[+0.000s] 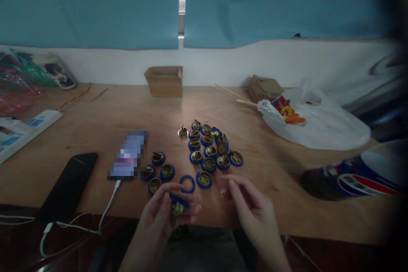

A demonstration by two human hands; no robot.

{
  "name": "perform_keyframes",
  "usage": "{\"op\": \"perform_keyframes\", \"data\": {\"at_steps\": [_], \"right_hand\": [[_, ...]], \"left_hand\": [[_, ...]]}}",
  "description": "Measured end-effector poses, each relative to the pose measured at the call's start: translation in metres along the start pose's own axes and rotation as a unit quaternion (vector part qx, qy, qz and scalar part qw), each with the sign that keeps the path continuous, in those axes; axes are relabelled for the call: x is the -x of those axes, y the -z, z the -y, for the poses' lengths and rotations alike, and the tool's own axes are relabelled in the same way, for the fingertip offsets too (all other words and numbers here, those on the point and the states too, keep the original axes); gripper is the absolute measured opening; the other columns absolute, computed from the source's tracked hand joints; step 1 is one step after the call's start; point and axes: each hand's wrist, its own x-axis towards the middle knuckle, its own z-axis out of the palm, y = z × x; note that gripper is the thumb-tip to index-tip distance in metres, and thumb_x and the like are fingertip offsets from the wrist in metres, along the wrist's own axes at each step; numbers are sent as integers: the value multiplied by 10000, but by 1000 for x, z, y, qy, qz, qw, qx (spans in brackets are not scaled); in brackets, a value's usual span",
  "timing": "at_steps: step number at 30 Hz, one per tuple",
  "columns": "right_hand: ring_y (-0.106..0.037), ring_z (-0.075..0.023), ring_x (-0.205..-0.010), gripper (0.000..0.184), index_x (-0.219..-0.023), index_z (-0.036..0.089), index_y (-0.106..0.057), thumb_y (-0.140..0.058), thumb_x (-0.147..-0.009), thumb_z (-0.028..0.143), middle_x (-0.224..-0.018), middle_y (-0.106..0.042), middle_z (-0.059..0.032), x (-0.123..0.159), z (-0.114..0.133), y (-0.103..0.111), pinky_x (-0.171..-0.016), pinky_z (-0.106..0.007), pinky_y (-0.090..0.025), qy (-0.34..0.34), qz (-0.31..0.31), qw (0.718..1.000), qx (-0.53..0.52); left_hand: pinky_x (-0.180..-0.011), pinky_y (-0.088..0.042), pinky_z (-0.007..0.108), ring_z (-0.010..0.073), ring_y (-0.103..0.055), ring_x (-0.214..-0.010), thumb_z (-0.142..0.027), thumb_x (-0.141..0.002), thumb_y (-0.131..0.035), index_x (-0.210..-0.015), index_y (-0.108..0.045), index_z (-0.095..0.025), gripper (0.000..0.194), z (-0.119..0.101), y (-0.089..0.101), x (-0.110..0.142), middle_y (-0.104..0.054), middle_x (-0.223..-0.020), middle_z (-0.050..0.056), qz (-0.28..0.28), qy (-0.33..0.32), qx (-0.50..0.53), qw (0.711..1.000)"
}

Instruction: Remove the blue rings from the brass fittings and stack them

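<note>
Close to the table's front edge, my left hand (165, 208) has its fingers curled round a blue-rimmed round brass piece (179, 205), blurred and tilted. My right hand (250, 204) is to the right of it, thumb and forefinger pinched together; whatever is between them, if anything, I cannot make out. Just beyond my left fingertips a bare blue ring (180, 183) lies flat. Several more blue-rimmed brass pieces (204, 179) sit in a cluster ahead of my hands, and a smaller group (167, 172) lies to the left. One brass piece without a blue rim (182, 131) stands at the cluster's far left.
A phone with a lit, blurred screen (129, 155) is on a white cable, beside a black phone (70, 182). An open cardboard box (165, 83) stands at the back. On the right are a white plastic bag (325, 123) and a cola bottle (347, 178). A power strip (32, 131) lies left.
</note>
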Motion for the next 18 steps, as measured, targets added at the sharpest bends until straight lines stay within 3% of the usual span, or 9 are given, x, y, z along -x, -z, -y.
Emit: {"op": "perform_keyframes", "data": {"at_steps": [4,7,9,13,18], "right_hand": [[-659,-159,-639,203,-939,203,-675,-521,-933,335,-707,-673,-12,-4,-14,12,-528,-212,-501,-45,16,998,43],[-616,-142,-570,175,-903,210,-670,-523,-927,302,-646,-632,10,2,-4,11,-507,-214,-475,-24,10,999,41],[-605,-135,-589,125,-888,217,-660,-540,-908,246,-658,-618,16,7,11,3,-561,-224,-487,29,7,999,24],[-614,-134,-694,170,-995,216,-630,-592,-842,151,-805,-628,0,12,41,-19,-613,-228,-505,106,86,991,-8],[-643,-155,-834,201,-1032,183,-617,-545,-866,96,-928,-635,-48,12,45,-33,-722,-254,-547,167,108,980,4]], "left_hand": [[-671,-614,309,255,-768,-809,-438,-877,-647,-972,-651,-146,308,-2,-2,-2,-787,-949,141,-57,95,71,991],[-655,-604,306,260,-765,-792,-423,-851,-684,-996,-658,-121,337,2,-1,-6,-783,-943,170,-67,124,82,987],[-657,-595,310,264,-761,-795,-371,-810,-742,-1001,-653,-131,320,5,0,-8,-781,-946,175,-58,124,81,987],[-662,-560,275,211,-733,-769,-278,-790,-760,-929,-674,-162,200,10,-7,-9,-772,-891,103,-50,70,74,994],[-704,-513,208,136,-672,-769,-200,-741,-789,-898,-709,-188,177,9,-11,-5,-723,-858,19,-86,57,37,994]]}}
